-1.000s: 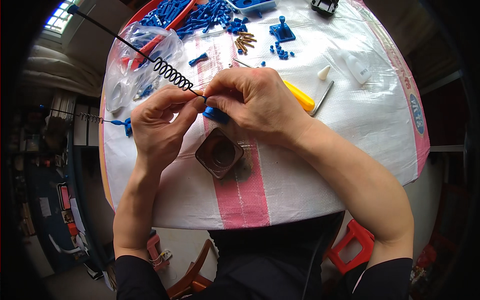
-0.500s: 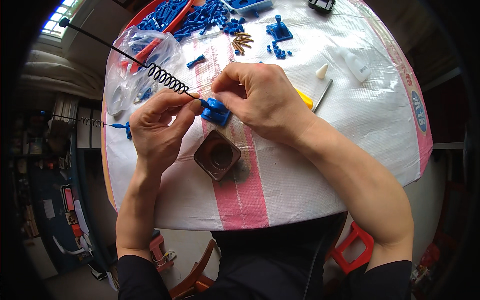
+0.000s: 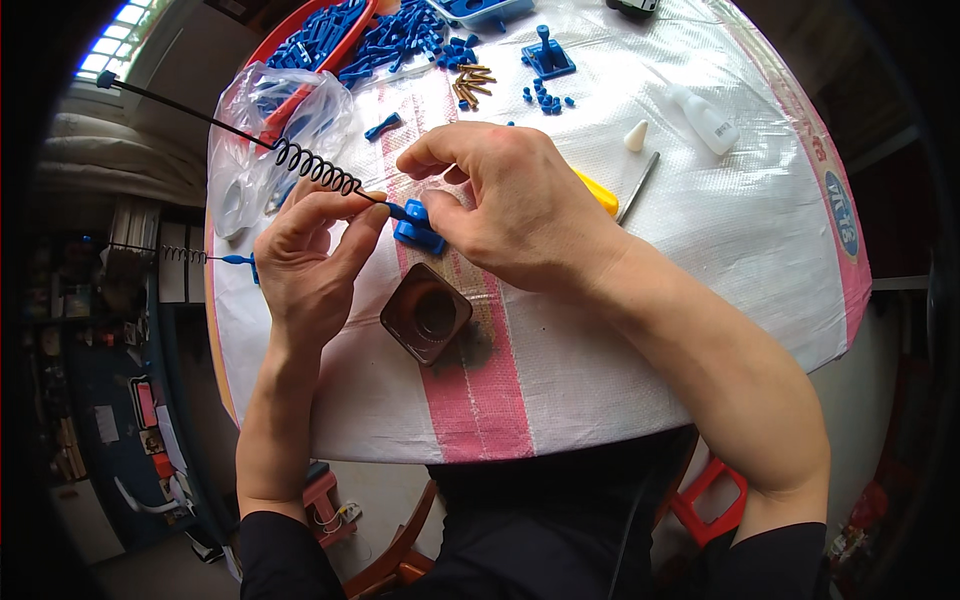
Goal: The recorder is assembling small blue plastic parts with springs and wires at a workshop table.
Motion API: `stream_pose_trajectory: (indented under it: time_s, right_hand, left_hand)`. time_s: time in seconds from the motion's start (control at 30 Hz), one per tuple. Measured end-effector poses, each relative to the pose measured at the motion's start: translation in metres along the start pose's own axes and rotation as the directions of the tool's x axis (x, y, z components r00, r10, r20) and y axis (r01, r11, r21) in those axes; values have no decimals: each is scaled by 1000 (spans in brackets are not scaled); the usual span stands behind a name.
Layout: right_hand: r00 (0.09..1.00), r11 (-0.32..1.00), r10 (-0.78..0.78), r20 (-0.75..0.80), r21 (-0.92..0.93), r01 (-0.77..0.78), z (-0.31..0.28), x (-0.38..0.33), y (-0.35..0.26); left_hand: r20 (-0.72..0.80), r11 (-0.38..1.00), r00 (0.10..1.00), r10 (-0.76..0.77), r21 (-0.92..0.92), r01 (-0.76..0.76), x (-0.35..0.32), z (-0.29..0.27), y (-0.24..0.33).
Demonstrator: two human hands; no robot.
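My left hand (image 3: 315, 245) pinches the lower end of a black rod with a coiled spring (image 3: 315, 165), near its blue tapered tip. The rod slants up to the far left. The tip meets a blue plastic base (image 3: 418, 238) on the table. My right hand (image 3: 510, 200) is curled beside this base, its thumb against or very near the blue part. The right index finger stands apart from the thumb with nothing visible between them; the other fingertips are hidden. Close in front of the base is a brown square cup (image 3: 425, 314) with a dark, round inside.
Blue parts fill a red basin (image 3: 262, 50) beside a clear plastic bag (image 3: 235, 130). Brass-coloured pins (image 3: 472, 85), a blue stand (image 3: 547, 58), a white bottle (image 3: 706, 125), a white cone (image 3: 636, 136), a metal rod (image 3: 639, 187) and a yellow handle (image 3: 598, 192) lie beyond my right hand.
My right index finger has lifted and spread from the thumb. My left hand still pinches the rod. The whole view has shifted slightly.
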State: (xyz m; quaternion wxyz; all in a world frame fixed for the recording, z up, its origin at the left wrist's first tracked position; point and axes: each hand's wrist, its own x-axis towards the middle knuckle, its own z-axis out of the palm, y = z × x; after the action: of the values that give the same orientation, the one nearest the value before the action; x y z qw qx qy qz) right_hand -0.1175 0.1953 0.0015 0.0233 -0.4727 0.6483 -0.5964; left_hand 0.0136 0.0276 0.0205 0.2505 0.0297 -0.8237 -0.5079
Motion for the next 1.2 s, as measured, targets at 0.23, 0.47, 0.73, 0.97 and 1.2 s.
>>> stream_pose_trajectory:
  time_s: [0.23,0.47,0.73,0.97,1.2]
  right_hand:
    - [980,980,135,147,126,-154,6,1,-10]
    - [977,969,167,135,159,-187,10,1,-8]
    - [982,972,139,131,170,-160,11,0,-6]
    - [999,974,-48,-9,220,49,9,10,-13]
    - [999,970,-13,39,243,3,14,9,-11]
  left_hand:
    - [9,1000,1000,21,15,-21,1,-3,-3]
    - [13,999,1000,26,-48,-26,1,1,-2]
    - [13,996,1000,22,-90,-20,1,3,-3]
    - [38,990,998,51,-133,-45,3,9,4]
    - [21,983,997,72,-171,-68,3,6,-4]
